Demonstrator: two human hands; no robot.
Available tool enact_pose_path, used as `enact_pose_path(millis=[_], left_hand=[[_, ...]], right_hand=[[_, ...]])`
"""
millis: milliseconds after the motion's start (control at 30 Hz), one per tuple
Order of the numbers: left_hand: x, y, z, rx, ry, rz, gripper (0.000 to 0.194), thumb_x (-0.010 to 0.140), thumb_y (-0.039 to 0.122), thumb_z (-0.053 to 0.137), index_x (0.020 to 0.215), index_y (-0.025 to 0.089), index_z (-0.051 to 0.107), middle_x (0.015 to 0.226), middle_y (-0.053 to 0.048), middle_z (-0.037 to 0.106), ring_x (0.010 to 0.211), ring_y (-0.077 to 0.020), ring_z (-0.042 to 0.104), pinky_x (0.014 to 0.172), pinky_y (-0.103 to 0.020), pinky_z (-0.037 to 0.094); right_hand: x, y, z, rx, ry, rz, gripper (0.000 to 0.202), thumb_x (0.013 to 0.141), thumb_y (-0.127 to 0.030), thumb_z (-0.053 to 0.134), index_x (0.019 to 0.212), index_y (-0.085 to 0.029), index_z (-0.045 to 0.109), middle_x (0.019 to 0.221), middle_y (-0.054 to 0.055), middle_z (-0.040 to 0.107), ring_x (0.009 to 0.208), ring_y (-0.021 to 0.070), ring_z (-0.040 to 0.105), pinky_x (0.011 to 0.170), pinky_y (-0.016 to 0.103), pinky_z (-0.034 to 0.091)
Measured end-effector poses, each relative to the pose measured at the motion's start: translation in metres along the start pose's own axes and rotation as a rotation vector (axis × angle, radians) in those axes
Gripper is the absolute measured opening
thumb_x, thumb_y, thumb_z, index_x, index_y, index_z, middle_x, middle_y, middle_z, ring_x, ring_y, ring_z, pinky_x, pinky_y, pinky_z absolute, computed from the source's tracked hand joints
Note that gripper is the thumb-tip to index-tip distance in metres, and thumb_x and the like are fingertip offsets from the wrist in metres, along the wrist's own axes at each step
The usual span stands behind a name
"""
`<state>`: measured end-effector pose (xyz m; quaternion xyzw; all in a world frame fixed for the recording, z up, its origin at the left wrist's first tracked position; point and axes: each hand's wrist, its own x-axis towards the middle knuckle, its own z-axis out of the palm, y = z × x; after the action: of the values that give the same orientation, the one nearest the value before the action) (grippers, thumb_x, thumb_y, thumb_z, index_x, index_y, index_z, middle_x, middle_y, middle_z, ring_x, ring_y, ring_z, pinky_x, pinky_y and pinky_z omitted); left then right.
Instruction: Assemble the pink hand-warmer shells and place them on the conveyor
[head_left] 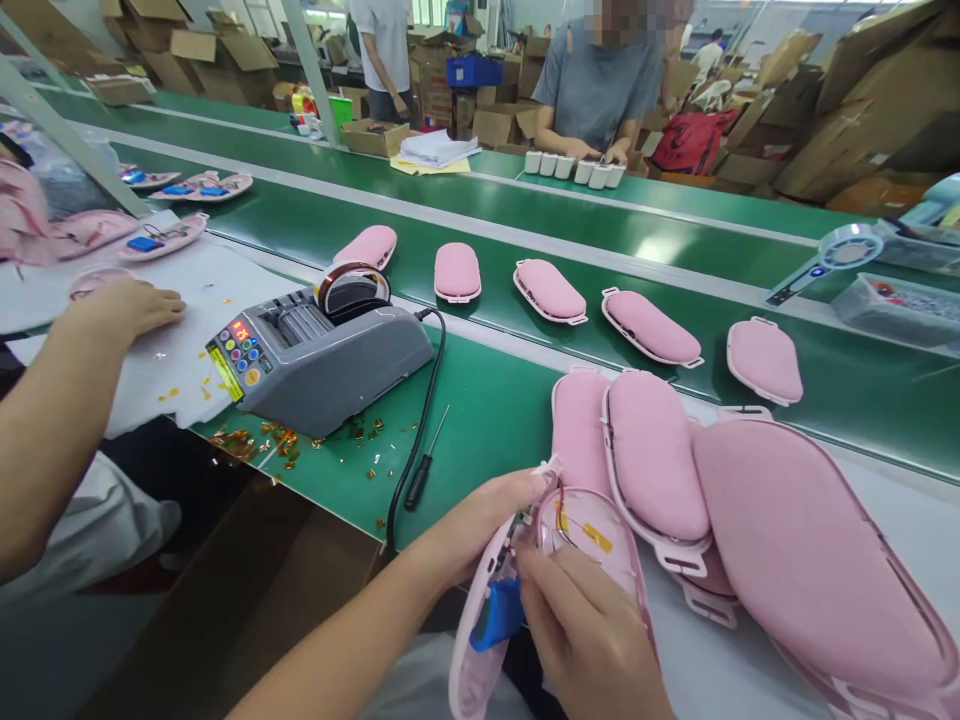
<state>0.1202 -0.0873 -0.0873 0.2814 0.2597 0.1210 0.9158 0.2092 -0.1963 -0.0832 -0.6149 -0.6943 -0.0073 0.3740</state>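
while the left hand (487, 515) is curled shut around the top end of an open pink case (480, 675), the right hand (585, 620) reaches in between its two halves. the right fingers are bunched close together near some thin wires (564, 528), but i can't tell if they pinch one (the tips are tucked out of sight). the case is at the near edge of the table, right by a pile of closed pink cases (660, 450). it looks light, with a stiff, smooth shell that might slip a little. the hard rim seems the best place to hold. the wires look easy to break, so a soft touch suits them, and pulling the halves far apart could tug them. a blue block (496, 615) sits inside one half, and yellow tape (598, 537) is stuck inside the other.
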Motion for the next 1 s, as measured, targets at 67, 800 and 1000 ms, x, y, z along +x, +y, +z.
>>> enact_pose_path(millis=[67, 800, 1000], left_hand=[[-0.001, 0.0, 0.0, 0.024, -0.009, -0.018, 0.038, 0.073, 0.046, 0.07, 0.092, 0.013, 0.066, 0.066, 0.002, 0.054, 0.053, -0.0076, 0.045, 0.054, -0.022, 0.038], [0.0, -0.009, -0.024, -0.019, -0.061, 0.083, 0.066, 0.069, 0.053, 0.071, 0.122, 0.016, 0.06, 0.111, -0.012, 0.07, 0.1, -0.0292, 0.064, 0.09, -0.038, 0.048], [-0.002, -0.005, -0.022, -0.017, -0.064, 0.114, 0.071, 0.07, 0.048, 0.072, 0.13, 0.016, 0.053, 0.12, -0.011, 0.067, 0.113, -0.0282, 0.06, 0.093, -0.035, 0.048]], right_hand=[[-0.001, 0.0, -0.001, 0.028, -0.028, 0.001, 0.021, 0.095, -0.013, 0.04, 0.086, -0.017, 0.058, 0.062, 0.0, 0.053, 0.055, 0.0131, 0.05, 0.055, 0.024, 0.039], [0.029, 0.012, -0.018, -0.019, -0.071, 0.576, 0.027, 0.094, -0.021, 0.039, 0.094, -0.019, 0.065, 0.083, 0.006, 0.067, 0.075, 0.0192, 0.06, 0.065, 0.029, 0.039], [0.059, 0.026, -0.029, 0.131, -0.343, 0.745, 0.02, 0.085, -0.018, 0.049, 0.074, -0.021, 0.066, 0.055, -0.002, 0.06, 0.051, 0.014, 0.052, 0.053, 0.025, 0.033]])
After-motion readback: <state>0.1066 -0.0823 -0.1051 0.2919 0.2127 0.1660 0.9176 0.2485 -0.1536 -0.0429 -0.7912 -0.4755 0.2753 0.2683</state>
